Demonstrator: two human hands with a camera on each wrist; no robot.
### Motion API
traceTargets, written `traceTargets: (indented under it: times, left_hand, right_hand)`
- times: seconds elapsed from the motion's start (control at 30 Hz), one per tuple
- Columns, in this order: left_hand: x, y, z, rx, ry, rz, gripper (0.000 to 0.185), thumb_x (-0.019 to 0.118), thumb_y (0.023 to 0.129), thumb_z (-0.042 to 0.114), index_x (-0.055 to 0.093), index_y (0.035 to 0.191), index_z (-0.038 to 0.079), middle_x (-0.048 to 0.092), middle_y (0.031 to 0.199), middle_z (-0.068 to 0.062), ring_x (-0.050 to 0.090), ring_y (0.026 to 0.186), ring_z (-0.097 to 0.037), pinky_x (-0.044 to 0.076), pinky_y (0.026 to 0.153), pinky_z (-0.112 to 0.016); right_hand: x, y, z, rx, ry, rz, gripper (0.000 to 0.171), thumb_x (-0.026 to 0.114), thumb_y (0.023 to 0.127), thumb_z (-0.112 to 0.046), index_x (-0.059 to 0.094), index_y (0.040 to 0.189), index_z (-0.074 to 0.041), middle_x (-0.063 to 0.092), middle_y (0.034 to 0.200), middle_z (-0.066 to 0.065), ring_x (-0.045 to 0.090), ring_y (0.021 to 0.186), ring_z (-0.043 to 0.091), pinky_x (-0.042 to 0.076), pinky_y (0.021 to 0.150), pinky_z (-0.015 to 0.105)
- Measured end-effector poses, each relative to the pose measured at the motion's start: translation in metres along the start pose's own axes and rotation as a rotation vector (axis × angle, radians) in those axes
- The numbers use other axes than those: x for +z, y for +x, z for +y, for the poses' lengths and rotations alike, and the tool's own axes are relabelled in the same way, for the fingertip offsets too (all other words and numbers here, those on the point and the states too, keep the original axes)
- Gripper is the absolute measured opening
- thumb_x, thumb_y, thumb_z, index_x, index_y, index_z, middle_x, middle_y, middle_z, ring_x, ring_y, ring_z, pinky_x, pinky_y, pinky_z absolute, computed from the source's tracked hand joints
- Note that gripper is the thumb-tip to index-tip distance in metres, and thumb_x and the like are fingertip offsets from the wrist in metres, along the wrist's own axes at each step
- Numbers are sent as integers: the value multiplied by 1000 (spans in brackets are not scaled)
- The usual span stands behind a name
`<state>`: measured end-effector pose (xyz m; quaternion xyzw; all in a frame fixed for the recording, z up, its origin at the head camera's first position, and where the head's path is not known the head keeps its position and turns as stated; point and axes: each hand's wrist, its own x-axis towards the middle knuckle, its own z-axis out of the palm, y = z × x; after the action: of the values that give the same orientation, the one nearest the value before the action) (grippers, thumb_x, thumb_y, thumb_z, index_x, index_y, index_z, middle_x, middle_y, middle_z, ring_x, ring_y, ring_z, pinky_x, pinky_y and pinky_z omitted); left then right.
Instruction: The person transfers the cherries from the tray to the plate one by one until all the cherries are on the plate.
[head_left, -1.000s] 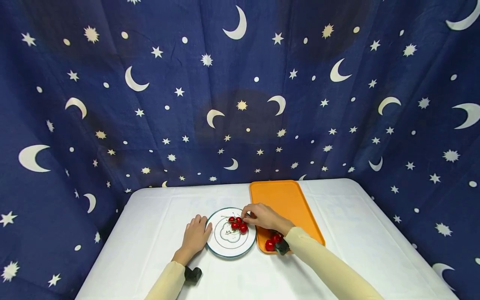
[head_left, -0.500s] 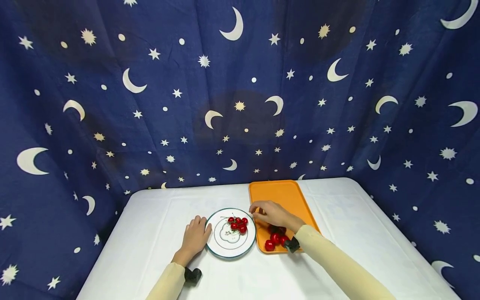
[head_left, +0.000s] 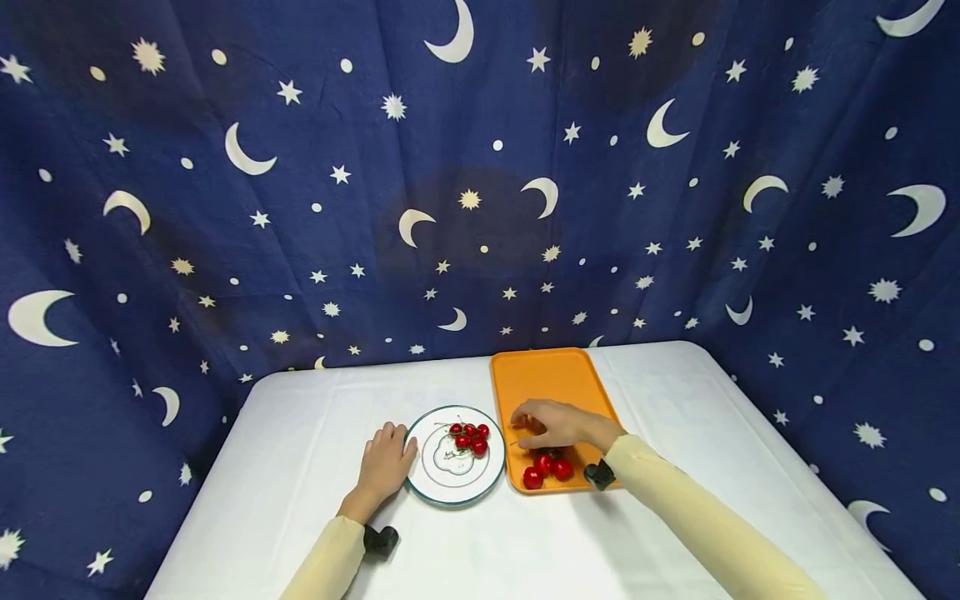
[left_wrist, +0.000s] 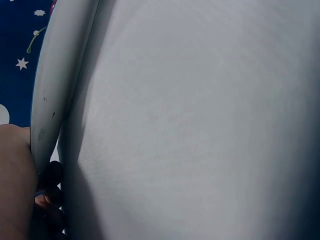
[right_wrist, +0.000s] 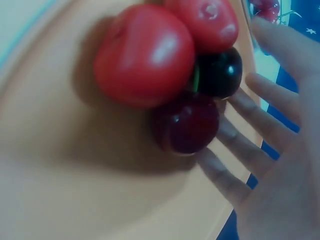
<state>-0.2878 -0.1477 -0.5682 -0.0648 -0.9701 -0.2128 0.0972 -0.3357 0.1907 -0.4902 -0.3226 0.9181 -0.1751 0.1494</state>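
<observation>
Right hand (head_left: pixel 557 423) spread, empty, over tray (head_left: pixel 551 375) cherries (head_left: pixel 547 468); some hidden under palm. Left hand (head_left: pixel 385 465) flat on the table, touching plate (head_left: pixel 431 492). Left wrist view mostly cloth.

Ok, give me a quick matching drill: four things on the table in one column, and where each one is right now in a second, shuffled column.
Things:
1. left hand
2. right hand
3. plate
4. orange tray

Places:
A. between the left hand and the tray, with a few cherries on it
B. over the tray, fingers spread above its cherries
C. resting on the white tablecloth, against the plate's left rim
D. right of the plate, reaching towards the star backdrop

Pairs: 1-C, 2-B, 3-A, 4-D
</observation>
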Motion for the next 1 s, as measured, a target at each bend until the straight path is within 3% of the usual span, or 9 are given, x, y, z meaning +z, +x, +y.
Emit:
traceTargets:
  times: [0.2, 0.63, 1.0]
  left_hand:
    - [-1, -2, 0, -7, -11, 3, 31, 52, 104, 26, 63, 116, -1, 53, 98, -11, 47, 86, -24, 36, 75, -38]
    - [-4, 2, -2, 8, -10, 22, 27, 52, 104, 27, 62, 111, 2, 50, 95, -9, 44, 84, -22, 34, 75, -37]
    - [1, -1, -1, 32, -3, 111, 27, 52, 102, 25, 63, 107, 1, 47, 90, -5, 42, 80, -19, 33, 72, -35]
  right_hand:
    - [0, -2, 2, 9, -38, -39, 44, 76, 92, -41, 64, 123, -13, 59, 106, 2, 52, 90, 13, 44, 83, 29]
    - [7, 8, 2, -13, -97, 22, 21, 76, 92, -35, 68, 105, -21, 60, 95, -9, 52, 86, 6, 45, 81, 27]
    - [13, 17, -1, -30, -153, 46, 9, 74, 94, -19, 66, 90, -22, 58, 81, -12, 50, 77, 4, 44, 75, 24]
